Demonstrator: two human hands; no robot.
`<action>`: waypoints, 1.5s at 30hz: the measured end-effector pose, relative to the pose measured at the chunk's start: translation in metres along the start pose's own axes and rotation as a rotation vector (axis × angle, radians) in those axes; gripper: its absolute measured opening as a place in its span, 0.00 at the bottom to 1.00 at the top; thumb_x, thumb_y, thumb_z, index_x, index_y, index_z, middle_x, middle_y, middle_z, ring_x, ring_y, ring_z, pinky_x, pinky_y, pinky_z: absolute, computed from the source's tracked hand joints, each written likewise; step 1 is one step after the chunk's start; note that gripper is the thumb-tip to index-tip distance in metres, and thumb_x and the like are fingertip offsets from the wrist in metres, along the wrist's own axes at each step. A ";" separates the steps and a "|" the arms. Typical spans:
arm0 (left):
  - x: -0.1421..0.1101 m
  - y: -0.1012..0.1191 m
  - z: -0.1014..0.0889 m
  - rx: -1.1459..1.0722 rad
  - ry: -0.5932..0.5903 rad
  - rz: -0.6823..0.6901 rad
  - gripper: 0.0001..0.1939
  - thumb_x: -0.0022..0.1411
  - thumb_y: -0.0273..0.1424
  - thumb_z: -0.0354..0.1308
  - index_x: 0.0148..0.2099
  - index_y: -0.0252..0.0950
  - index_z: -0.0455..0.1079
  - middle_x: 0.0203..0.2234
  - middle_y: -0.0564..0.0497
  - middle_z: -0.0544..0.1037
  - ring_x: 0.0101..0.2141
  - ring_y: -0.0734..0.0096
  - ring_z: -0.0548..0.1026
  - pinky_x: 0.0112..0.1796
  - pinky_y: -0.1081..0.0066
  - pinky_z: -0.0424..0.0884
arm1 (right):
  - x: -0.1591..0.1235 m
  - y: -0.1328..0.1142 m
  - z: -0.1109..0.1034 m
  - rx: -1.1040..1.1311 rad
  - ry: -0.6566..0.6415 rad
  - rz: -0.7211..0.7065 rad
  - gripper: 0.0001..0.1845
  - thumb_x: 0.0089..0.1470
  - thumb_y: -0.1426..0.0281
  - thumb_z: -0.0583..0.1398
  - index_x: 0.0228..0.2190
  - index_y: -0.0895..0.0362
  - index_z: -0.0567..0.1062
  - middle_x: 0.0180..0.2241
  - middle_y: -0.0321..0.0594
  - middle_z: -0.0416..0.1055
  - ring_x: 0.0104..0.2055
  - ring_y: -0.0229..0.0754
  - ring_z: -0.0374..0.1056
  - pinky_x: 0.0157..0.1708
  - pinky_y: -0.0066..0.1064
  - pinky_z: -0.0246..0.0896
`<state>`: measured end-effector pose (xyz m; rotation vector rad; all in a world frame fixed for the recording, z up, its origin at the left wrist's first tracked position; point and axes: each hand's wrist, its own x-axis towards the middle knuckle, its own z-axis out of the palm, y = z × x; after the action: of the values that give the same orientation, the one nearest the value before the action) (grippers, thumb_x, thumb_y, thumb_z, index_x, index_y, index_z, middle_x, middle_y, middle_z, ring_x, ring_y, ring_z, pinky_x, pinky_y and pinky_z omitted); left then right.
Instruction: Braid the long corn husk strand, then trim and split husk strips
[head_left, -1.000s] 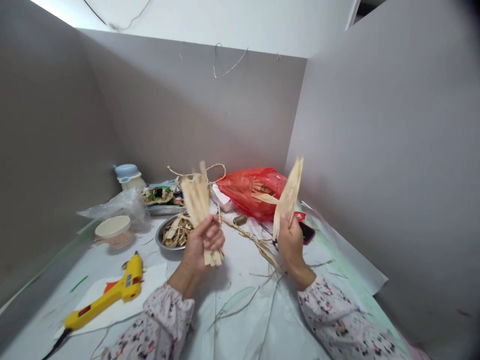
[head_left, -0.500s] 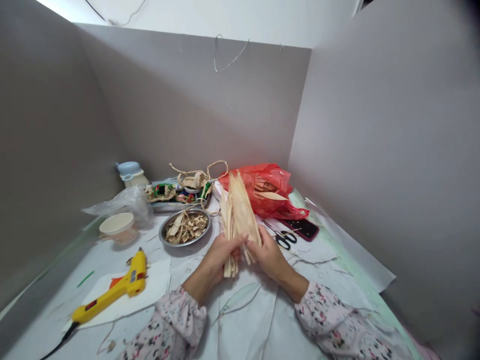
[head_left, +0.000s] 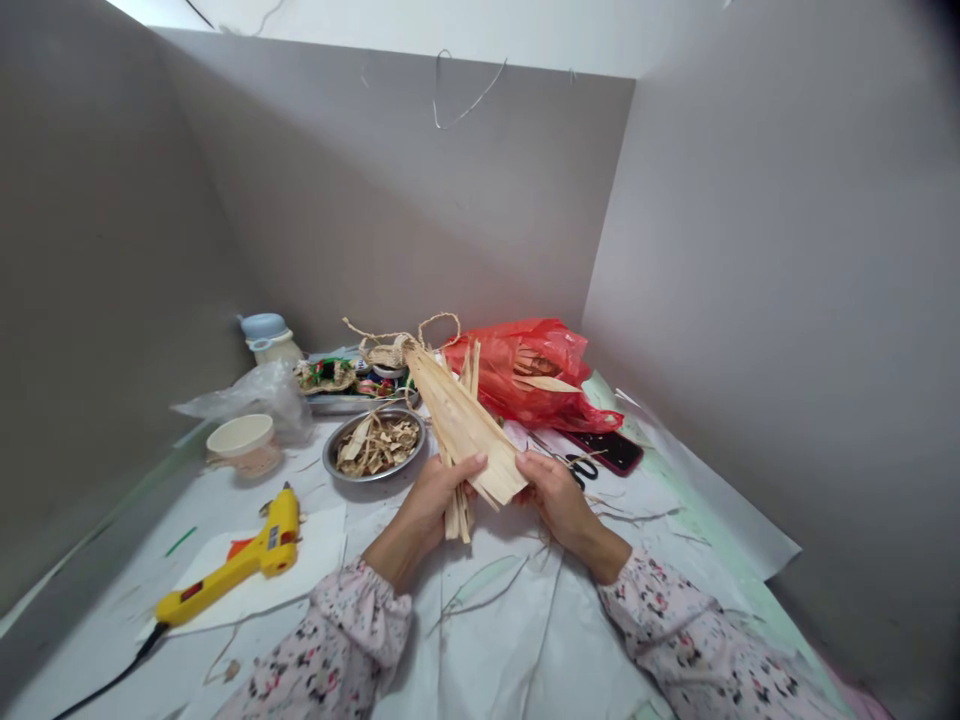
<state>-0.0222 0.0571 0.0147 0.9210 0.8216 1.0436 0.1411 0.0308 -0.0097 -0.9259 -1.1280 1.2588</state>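
My left hand was closed around a bundle of dried corn husk strips, and my right hand gripped the broad lower edge of its widest husk. I held the bundle tilted over the worktop, its tip pointing away from me, with loose strips hanging below my left hand. Just beyond it sat a steel bowl of shredded husk. Past the bundle's tip lay a twisted straw rope on a metal tray. A red plastic bag holding more husk was beyond my right hand, with scissors and a phone beside it. To my left were a yellow glue gun and a cream cup.
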 end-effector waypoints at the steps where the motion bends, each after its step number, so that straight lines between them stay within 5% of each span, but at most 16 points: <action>1: 0.000 -0.001 0.000 -0.004 0.010 -0.001 0.24 0.44 0.35 0.71 0.43 0.29 0.73 0.27 0.48 0.79 0.24 0.73 0.74 0.26 0.75 0.69 | -0.001 -0.001 0.001 -0.029 -0.019 -0.009 0.18 0.55 0.54 0.57 0.26 0.57 0.69 0.22 0.34 0.64 0.22 0.36 0.59 0.23 0.28 0.54; 10: -0.004 0.003 0.005 0.028 0.062 0.110 0.26 0.44 0.33 0.71 0.46 0.29 0.72 0.38 0.41 0.80 0.33 0.61 0.78 0.35 0.66 0.75 | -0.005 -0.005 0.006 -0.412 -0.114 -0.159 0.11 0.53 0.63 0.59 0.31 0.58 0.71 0.25 0.34 0.67 0.27 0.36 0.61 0.28 0.27 0.57; 18: -0.009 0.004 0.011 -0.032 0.096 0.174 0.23 0.42 0.32 0.72 0.42 0.30 0.73 0.36 0.42 0.80 0.33 0.61 0.78 0.35 0.66 0.74 | -0.013 -0.009 0.018 -0.464 -0.129 -0.154 0.19 0.51 0.63 0.62 0.44 0.58 0.70 0.37 0.41 0.73 0.38 0.43 0.70 0.34 0.31 0.66; 26: -0.013 -0.002 0.013 0.099 -0.097 0.082 0.27 0.45 0.33 0.71 0.48 0.29 0.72 0.37 0.41 0.79 0.37 0.59 0.77 0.39 0.65 0.72 | -0.012 -0.009 0.021 -0.638 -0.137 -0.315 0.24 0.43 0.70 0.65 0.45 0.55 0.73 0.43 0.41 0.75 0.45 0.48 0.69 0.47 0.40 0.63; 31: -0.012 -0.007 0.012 0.234 -0.198 0.104 0.27 0.44 0.38 0.71 0.46 0.30 0.74 0.34 0.43 0.79 0.36 0.60 0.76 0.36 0.70 0.71 | -0.015 -0.007 0.021 -0.616 -0.232 -0.324 0.19 0.43 0.72 0.63 0.41 0.56 0.76 0.38 0.39 0.76 0.39 0.46 0.71 0.41 0.35 0.66; 36: -0.016 -0.008 0.017 0.306 -0.285 0.137 0.31 0.39 0.33 0.74 0.48 0.33 0.74 0.38 0.44 0.79 0.41 0.57 0.75 0.41 0.69 0.70 | -0.016 -0.005 0.020 -0.614 -0.245 -0.365 0.15 0.43 0.78 0.56 0.34 0.55 0.76 0.32 0.37 0.75 0.35 0.43 0.70 0.36 0.32 0.66; 40: -0.019 -0.009 0.022 0.249 -0.232 0.105 0.27 0.48 0.36 0.69 0.51 0.34 0.73 0.38 0.43 0.80 0.41 0.60 0.76 0.42 0.69 0.69 | -0.017 -0.009 0.023 -0.694 -0.129 -0.360 0.12 0.44 0.77 0.57 0.33 0.55 0.75 0.30 0.37 0.74 0.31 0.43 0.69 0.33 0.31 0.64; 45: -0.013 -0.004 0.020 -0.029 -0.093 0.083 0.15 0.52 0.39 0.66 0.37 0.32 0.76 0.39 0.42 0.79 0.38 0.63 0.77 0.40 0.69 0.71 | -0.018 -0.017 0.025 -0.664 -0.097 -0.337 0.12 0.52 0.67 0.59 0.38 0.58 0.74 0.33 0.42 0.74 0.34 0.44 0.69 0.34 0.33 0.63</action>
<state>-0.0068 0.0398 0.0200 0.9783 0.6937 1.0740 0.1211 0.0092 0.0099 -1.0974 -1.7486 0.6566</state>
